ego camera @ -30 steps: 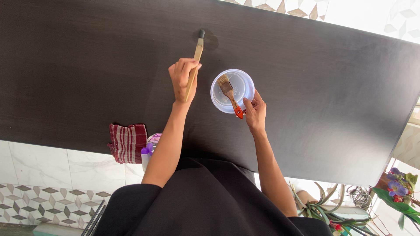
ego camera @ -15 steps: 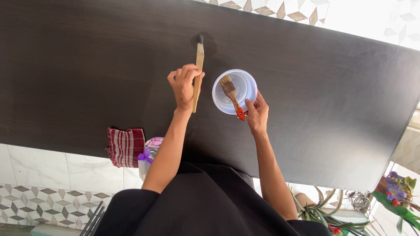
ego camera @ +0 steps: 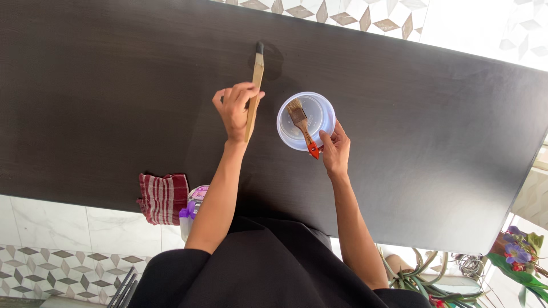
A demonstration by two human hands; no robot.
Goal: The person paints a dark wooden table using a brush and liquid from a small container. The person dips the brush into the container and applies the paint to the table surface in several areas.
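Observation:
My left hand is closed round a long brush with a pale wooden handle. Its dark tip rests on the dark wooden tabletop at a glossy wet patch. My right hand grips the near rim of a clear round plastic tub, thumb beside the red handle end of a small flat paintbrush. That brush lies slanted inside the tub, bristles toward the far side.
A red and white striped cloth hangs over the table's near edge at the left. Just below it is a bottle with a purple cap. Potted plants with purple flowers stand on the tiled floor at the lower right.
My left hand has shifted the long brush slightly to the left and back along the wet patch. The right hand and the tub have stayed put.

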